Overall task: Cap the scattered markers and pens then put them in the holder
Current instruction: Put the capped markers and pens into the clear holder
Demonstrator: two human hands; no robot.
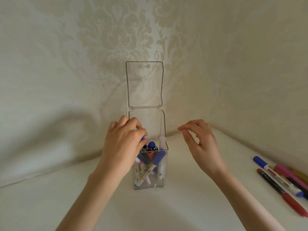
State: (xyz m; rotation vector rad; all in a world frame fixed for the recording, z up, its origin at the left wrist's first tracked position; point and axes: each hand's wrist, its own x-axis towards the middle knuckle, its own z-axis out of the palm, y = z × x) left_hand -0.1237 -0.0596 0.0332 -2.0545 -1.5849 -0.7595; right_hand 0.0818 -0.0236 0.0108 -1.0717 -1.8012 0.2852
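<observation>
A clear plastic holder (164, 172) stands on the white table with its hinged lid (144, 84) tipped up against the wall. Several capped markers and pens stand inside it, among them a blue-capped white marker (157, 160) and a white pen (162, 143). My left hand (124, 144) is over the holder's left rim, fingers closed on a blue-tipped pen (143, 137) whose body is hidden by the hand. My right hand (200, 144) hovers to the right of the holder, fingers apart, holding nothing.
Several more markers lie side by side at the table's right edge: a blue-capped white one (276, 175), a red and black pen (281, 192), a pink one (290, 175) and a yellow one (300, 175). A patterned wall rises close behind.
</observation>
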